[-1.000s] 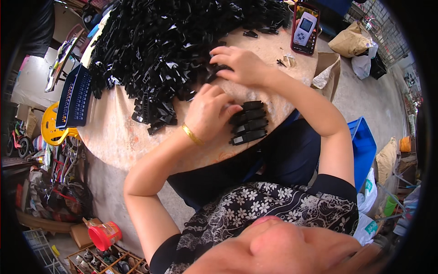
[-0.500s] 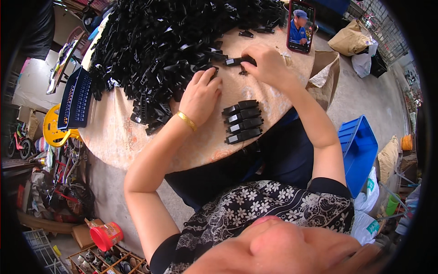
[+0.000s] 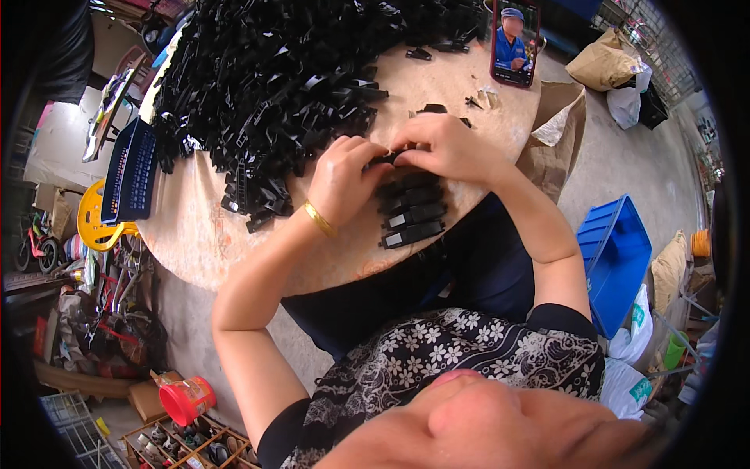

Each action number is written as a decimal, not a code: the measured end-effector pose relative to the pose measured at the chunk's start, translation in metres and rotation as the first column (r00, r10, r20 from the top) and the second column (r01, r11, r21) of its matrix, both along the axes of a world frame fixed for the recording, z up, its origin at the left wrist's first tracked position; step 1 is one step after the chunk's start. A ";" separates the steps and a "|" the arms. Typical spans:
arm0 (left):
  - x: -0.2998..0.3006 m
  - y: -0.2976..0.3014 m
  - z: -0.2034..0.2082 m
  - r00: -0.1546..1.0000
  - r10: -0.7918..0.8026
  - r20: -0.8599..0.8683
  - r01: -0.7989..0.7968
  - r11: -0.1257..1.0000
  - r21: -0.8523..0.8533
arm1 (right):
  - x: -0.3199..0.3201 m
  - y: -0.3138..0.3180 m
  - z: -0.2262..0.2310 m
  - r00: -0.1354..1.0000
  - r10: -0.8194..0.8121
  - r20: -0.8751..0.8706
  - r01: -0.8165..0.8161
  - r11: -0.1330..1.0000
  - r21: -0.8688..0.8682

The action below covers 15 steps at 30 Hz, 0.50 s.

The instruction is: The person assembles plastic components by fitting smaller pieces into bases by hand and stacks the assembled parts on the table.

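Note:
My left hand [image 3: 342, 178], below a gold bracelet, and my right hand [image 3: 449, 148] meet near the table's front right. Between their closed fingertips is a small black plastic part [image 3: 383, 161], mostly hidden by the fingers. Just under the hands lies a neat row of similar black plastic parts [image 3: 414, 215], side by side, some with a pale patch at one end. A huge heap of loose black plastic parts [image 3: 266, 86] covers the far left of the table. Beyond my right hand rest a few stray pieces [image 3: 432, 109].
The round table [image 3: 187, 242] has a pale patterned cover. A phone [image 3: 514, 43] playing a video stands at its far right edge. On the left, a dark blue basket [image 3: 129, 172] sits by a yellow stool [image 3: 98, 215]. A blue crate [image 3: 617, 262] is at the right.
My right hand has come nearer and slightly left, bringing a black part from the heap's edge to above the row. My left hand has shifted right to meet it.

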<state>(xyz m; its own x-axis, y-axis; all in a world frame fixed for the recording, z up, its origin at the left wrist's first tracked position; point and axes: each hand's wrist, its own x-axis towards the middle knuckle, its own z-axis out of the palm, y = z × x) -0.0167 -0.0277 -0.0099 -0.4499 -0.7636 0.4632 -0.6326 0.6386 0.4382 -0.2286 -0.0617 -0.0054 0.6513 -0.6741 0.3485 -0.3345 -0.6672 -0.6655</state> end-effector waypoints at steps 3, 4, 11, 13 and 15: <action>0.000 0.005 0.000 1.000 0.020 -0.001 -0.019 0.997 0.075 | -0.017 -0.016 -0.008 0.972 -0.156 0.179 0.141 0.986 0.091; 0.000 0.006 0.000 1.000 0.026 -0.004 -0.025 0.997 0.076 | -0.023 -0.023 -0.008 0.973 -0.150 0.176 0.135 0.987 0.091; 0.002 0.014 0.003 0.997 0.077 0.015 -0.078 0.989 0.125 | -0.031 -0.022 -0.011 0.968 -0.244 -0.064 0.197 0.887 -0.418; 0.003 0.016 0.003 0.995 0.096 0.014 -0.097 0.987 0.127 | -0.030 -0.019 -0.011 0.926 -0.339 -0.166 0.234 0.861 -0.451; 0.005 0.015 0.002 0.994 0.108 0.025 -0.111 0.980 0.166 | -0.032 -0.022 -0.009 0.915 -0.347 -0.203 0.234 0.871 -0.432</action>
<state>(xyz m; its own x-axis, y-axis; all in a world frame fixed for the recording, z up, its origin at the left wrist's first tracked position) -0.0122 -0.0129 -0.0080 -0.3654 -0.8747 0.3185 -0.7023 0.4836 0.5224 -0.2611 -0.0837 -0.0143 0.5523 -0.6918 0.4651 -0.6804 -0.6965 -0.2281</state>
